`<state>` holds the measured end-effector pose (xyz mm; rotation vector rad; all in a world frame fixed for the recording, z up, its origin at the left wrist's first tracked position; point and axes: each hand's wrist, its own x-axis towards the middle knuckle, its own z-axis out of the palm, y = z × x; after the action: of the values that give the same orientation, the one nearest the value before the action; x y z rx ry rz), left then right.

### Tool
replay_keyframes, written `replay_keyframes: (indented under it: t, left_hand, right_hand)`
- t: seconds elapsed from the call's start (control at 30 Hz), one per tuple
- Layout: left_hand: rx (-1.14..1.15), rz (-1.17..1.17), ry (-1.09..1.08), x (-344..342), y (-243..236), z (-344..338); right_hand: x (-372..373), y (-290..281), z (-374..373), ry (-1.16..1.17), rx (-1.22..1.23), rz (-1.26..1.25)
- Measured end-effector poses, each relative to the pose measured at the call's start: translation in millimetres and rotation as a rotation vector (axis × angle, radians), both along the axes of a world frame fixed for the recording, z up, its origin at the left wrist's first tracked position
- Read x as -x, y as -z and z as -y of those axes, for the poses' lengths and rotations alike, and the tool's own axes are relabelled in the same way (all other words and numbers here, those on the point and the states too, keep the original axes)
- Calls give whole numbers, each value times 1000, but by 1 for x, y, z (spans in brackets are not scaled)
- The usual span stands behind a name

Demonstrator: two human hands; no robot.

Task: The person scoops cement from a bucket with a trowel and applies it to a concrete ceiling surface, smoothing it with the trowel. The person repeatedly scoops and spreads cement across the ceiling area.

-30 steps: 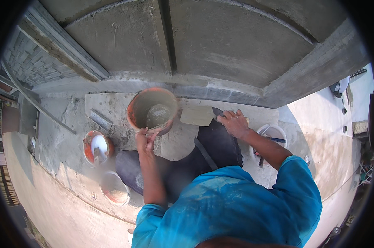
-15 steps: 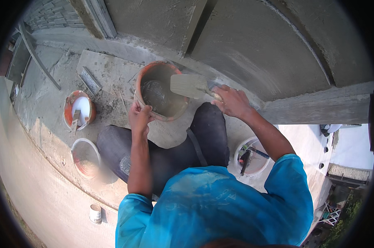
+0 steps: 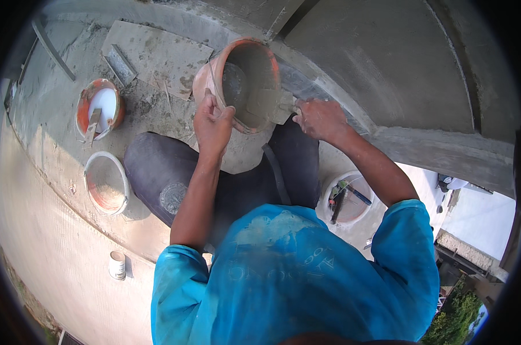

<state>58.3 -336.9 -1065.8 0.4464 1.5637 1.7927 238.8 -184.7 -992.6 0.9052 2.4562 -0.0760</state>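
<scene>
An orange bucket smeared with grey cement is tipped toward me in front of my knees. My left hand grips its near rim and wire handle. My right hand holds a trowel whose flat grey blade reaches into the bucket's mouth, against the wet mortar inside. I am crouched on a concrete ledge in dark trousers and a blue shirt.
To my left stand an orange bucket of white liquid with a tool in it, a pale bucket and a small white can. A bucket of hand tools sits on the right. A cement-covered board lies ahead, grey plastered wall beyond.
The bucket has been tilted further toward me and the trowel blade has gone down into it. My view has swung, so everything sits lower and to the right.
</scene>
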Motion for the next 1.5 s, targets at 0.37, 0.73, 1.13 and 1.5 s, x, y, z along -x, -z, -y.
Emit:
replay_keyframes:
  t: [0.37, 0.73, 1.13, 1.5]
  left_hand:
    - [-16, -46, 95, 5, 12, 0]
    - [-58, -41, 109, 4, 14, -5]
    - [-175, -317, 72, -14, 1, -5]
    - [-135, -68, -61, -10, 11, -10]
  right_hand:
    - [27, 22, 11, -27, -107, -130]
    - [35, 20, 10, 103, -22, -165]
    - [-10, 14, -17, 224, 182, -238]
    - [-33, 40, -5, 192, -283, -599]
